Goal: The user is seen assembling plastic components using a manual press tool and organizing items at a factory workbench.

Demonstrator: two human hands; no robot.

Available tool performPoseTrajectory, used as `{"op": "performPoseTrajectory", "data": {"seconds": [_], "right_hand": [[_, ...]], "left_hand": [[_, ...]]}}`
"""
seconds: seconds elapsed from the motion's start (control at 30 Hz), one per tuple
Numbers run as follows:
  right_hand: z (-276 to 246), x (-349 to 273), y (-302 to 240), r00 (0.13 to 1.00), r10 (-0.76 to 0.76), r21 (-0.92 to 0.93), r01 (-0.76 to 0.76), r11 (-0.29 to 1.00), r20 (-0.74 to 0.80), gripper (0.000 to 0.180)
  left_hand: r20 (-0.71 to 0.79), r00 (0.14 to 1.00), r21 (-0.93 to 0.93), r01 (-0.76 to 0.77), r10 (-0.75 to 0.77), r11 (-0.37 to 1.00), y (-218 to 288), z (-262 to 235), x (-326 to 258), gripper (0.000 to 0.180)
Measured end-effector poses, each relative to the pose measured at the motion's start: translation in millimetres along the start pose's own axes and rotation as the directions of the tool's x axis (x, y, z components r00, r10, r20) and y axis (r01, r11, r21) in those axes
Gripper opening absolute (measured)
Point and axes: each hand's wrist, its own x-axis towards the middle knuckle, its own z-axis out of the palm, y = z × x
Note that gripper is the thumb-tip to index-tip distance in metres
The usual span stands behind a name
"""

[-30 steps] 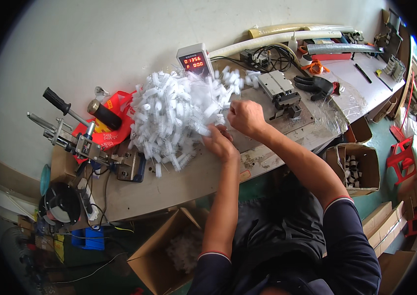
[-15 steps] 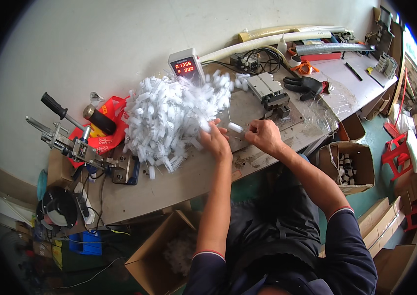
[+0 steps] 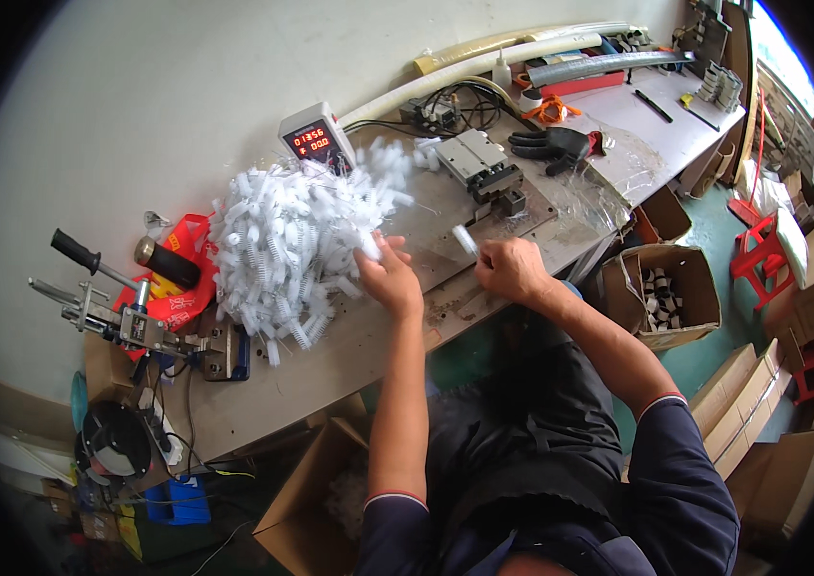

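Note:
A large heap of small white twisted-wire brushes (image 3: pixel 282 240) covers the middle of the workbench. At its right edge is my left hand (image 3: pixel 390 276), its thumb and fingers apart and partly curled beside the nearest brushes; whether it touches one is blurred. To the right, my right hand (image 3: pixel 514 271) is closed, with the fingers pinched on a single white brush (image 3: pixel 465 239) that sticks out up and to the left. Behind that hand a metal fixture block (image 3: pixel 477 163) is mounted on a flat plate.
A display counter box (image 3: pixel 316 136) stands behind the heap. At left are a lever press (image 3: pixel 143 326) and a red bag (image 3: pixel 186 288). A black glove (image 3: pixel 556 146) lies at the back right. Open cartons (image 3: pixel 681 326) stand on the floor beyond the bench's front edge.
The view has shifted, so the bench appears further left. The brush in my right hand has tilted more upright. My left hand stays by the heap's edge.

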Motion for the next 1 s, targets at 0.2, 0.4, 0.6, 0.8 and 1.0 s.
{"op": "performPoseTrajectory", "data": {"seconds": [0.2, 0.4, 0.6, 0.8, 1.0], "right_hand": [[-23, -28, 41, 0.987, 0.028, 0.036, -0.023, 0.999, -0.157, 0.014], [-34, -14, 55, 0.963, 0.170, 0.046, -0.164, 0.985, -0.208, 0.021], [-34, -3, 50, 0.951, 0.254, 0.101, -0.239, 0.966, -0.178, 0.022], [-29, 4, 51, 0.947, 0.280, 0.114, -0.264, 0.958, -0.158, 0.022], [-28, 6, 51, 0.935, 0.308, 0.118, -0.291, 0.949, -0.175, 0.022]], "left_hand": [[0.052, 0.935, 0.146, -0.355, 0.351, 0.923, 6, 16, -18, 0.017], [0.219, 0.934, 0.269, -0.335, 0.281, 0.903, 5, 15, -17, 0.012], [0.250, 0.946, 0.303, -0.277, 0.204, 0.912, 9, 15, -19, 0.010], [0.278, 0.934, 0.307, -0.309, 0.225, 0.900, 5, 12, -17, 0.016], [0.278, 0.930, 0.305, -0.324, 0.241, 0.896, 3, 15, -17, 0.012]]}}
